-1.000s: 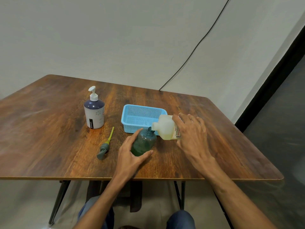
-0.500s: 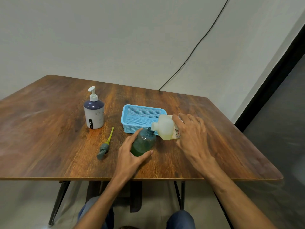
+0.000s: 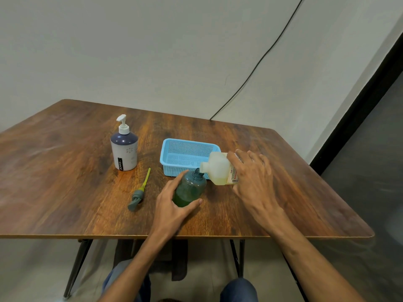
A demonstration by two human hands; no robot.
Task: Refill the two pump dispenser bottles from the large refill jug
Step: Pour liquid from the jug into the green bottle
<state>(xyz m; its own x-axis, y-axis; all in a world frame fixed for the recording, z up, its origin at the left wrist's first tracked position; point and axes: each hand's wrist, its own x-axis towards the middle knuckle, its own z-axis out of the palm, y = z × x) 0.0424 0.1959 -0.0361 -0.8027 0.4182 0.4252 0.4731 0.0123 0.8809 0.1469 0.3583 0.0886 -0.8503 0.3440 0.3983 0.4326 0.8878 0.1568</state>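
My left hand (image 3: 172, 205) grips a dark green dispenser bottle (image 3: 190, 188) standing on the table with its pump off and neck open. My right hand (image 3: 253, 177) holds the pale yellowish refill jug (image 3: 218, 168) tipped on its side, its spout right at the green bottle's neck. The removed pump head (image 3: 137, 196), grey with a yellow tube, lies on the table left of the green bottle. A white and navy pump bottle (image 3: 124, 149) stands upright farther left, its pump on.
A light blue perforated basket (image 3: 185, 149) sits just behind the green bottle and the jug. The wooden table (image 3: 54, 182) ends at a near edge close to my arms. A black cable runs down the wall behind.
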